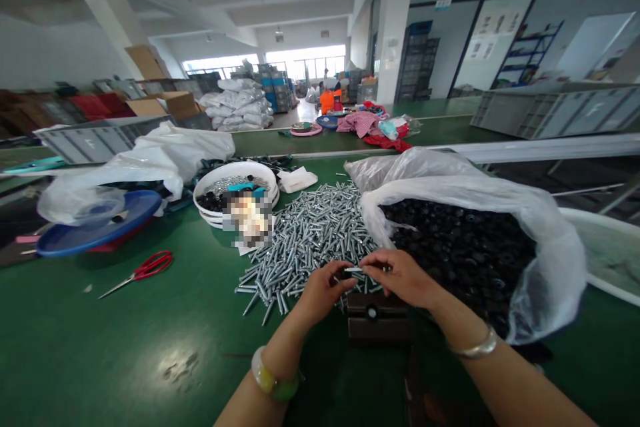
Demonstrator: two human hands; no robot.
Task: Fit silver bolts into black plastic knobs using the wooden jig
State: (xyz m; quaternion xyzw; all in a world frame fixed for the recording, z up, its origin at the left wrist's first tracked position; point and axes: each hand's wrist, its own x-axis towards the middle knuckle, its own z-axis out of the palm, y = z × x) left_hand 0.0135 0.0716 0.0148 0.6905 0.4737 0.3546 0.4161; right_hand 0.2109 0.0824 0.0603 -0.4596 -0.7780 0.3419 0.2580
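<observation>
A silver bolt (353,269) lies level between my two hands, just above a dark brown block (381,327) with a round light spot in its top. The fingertips of my left hand (320,290) are closed at the bolt's left end. My right hand (403,278) pinches its right end; whether a small part is also in those fingers is hidden. Behind my hands spreads a loose pile of bolts (320,220). Close to my right hand, a clear plastic bag (555,233) lies open, full of small black round parts (465,240).
Red-handled scissors (153,265) lie on the green table (200,327) at left. Stacked white bowls (235,170) hold small metal and black parts; a blurred patch covers their front. A blue tray (105,223) is farther left. Grey crates (560,110) stand beyond.
</observation>
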